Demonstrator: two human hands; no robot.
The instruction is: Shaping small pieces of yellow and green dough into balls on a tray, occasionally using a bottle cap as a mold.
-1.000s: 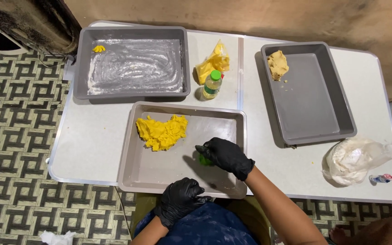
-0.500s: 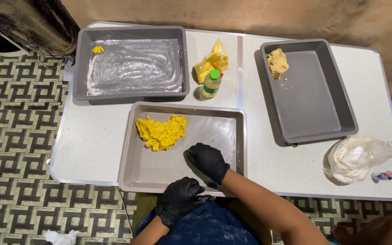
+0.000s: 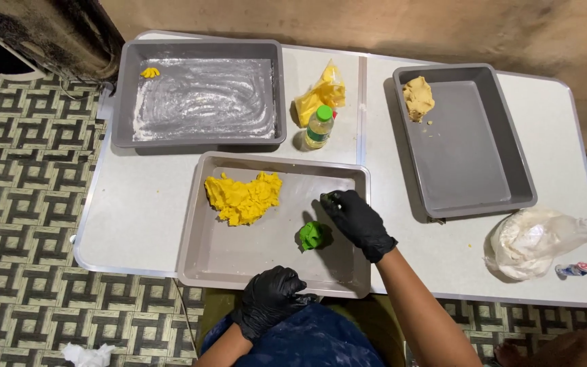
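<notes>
- White folding table (image 3: 137,211) on a patterned tile floor; brown wall behind.
- Green dough lump (image 3: 312,235) lies in the near grey tray (image 3: 198,261), right of centre.
- Right hand (image 3: 354,216), black-gloved, just beside the lump at its 2 o'clock, fingers loosely curled, gripping nothing.
- Left hand (image 3: 271,299), gloved, at the tray's 6 o'clock edge, curled; whether it holds anything, cannot tell.
- Yellow dough (image 3: 242,197) at the lump's 10 o'clock.
- Bottle (image 3: 318,128) at 12 o'clock, beyond the tray.
</notes>
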